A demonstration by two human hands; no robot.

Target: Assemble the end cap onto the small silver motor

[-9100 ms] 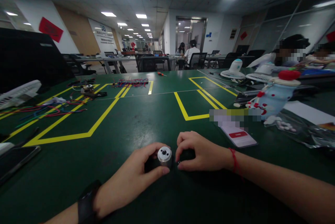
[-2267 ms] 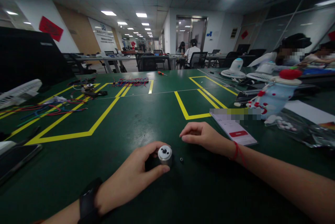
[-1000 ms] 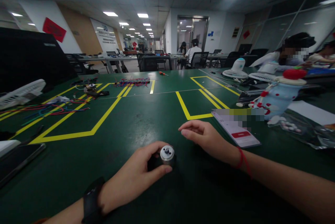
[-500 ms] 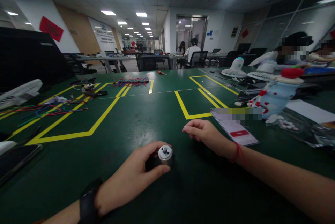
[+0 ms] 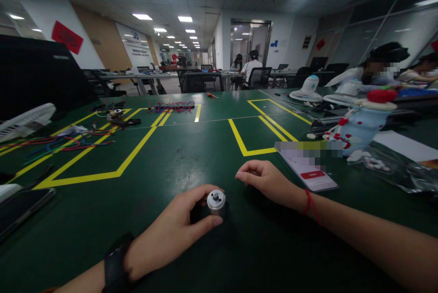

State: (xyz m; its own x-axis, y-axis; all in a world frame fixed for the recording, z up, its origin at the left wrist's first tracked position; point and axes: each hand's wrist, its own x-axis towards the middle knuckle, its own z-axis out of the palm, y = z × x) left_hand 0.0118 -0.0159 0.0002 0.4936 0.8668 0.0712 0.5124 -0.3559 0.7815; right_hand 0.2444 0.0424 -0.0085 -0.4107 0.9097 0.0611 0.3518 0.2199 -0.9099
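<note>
A small silvery cylinder [image 5: 216,202] with a short shaft on its top face stands upright on the green table [image 5: 191,147]. My left hand [image 5: 178,224] grips it from the left, thumb on the near side and fingers round the far side. To the right of the cylinder and a little farther back is my right hand [image 5: 258,176], its fingers curled with the tips together. Whether anything small sits between those fingertips is too hard to make out. Just beyond the right hand lies a phone [image 5: 310,172] with a lit screen.
Yellow tape [image 5: 137,151] marks areas on the table. Loose wires [image 5: 68,142] and a dark phone [image 5: 25,211] lie left; a wire bundle [image 5: 171,107] and screwdriver [image 5: 212,96] lie far back. A blue cup [image 5: 366,126], plastic bag [image 5: 407,170] and small fans [image 5: 308,90] are right.
My right hand has shifted slightly left and nearer to me, toward the cylinder. The left hand and the cylinder have stayed put.
</note>
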